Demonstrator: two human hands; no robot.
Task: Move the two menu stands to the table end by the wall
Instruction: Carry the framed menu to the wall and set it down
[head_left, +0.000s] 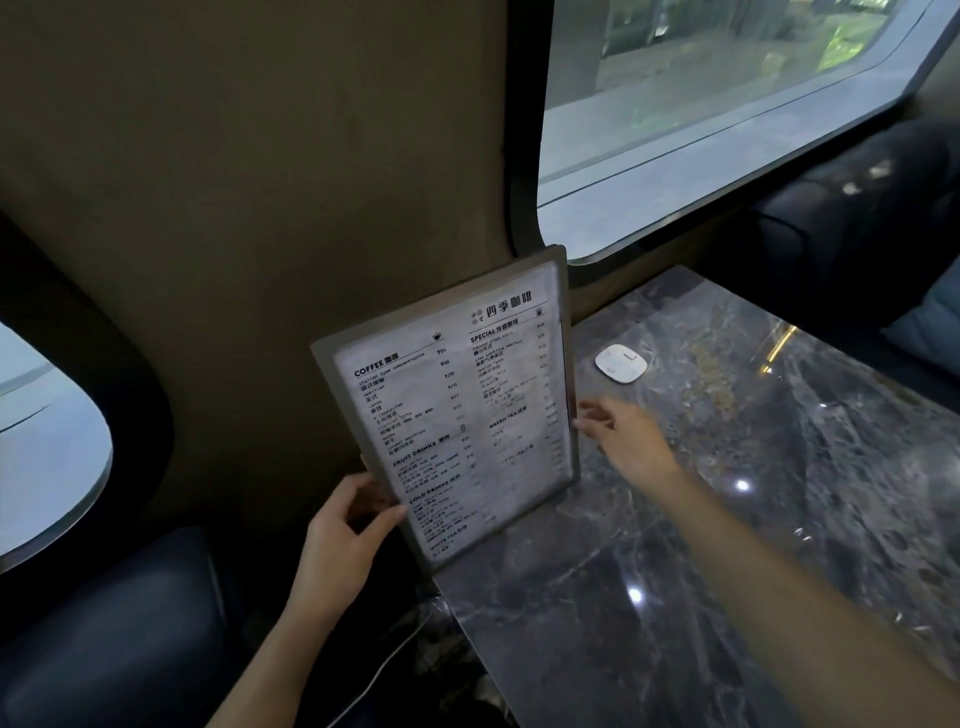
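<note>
A framed menu stand (447, 410) with a white printed drinks list stands tilted at the left edge of the dark marble table (675, 545), close to the brown wall. My left hand (348, 525) grips its lower left edge. My right hand (628, 441) touches its right edge, fingers spread, thumb and fingertips at the frame. Only one menu stand is in view; whether a second stands behind it I cannot tell.
A small white square device (621, 364) lies on the table past the menu. The brown wall (260, 208) and a window (727, 104) bound the table's far side. Dark padded seats (857, 208) sit at right, another seat (104, 623) with a white cable at lower left.
</note>
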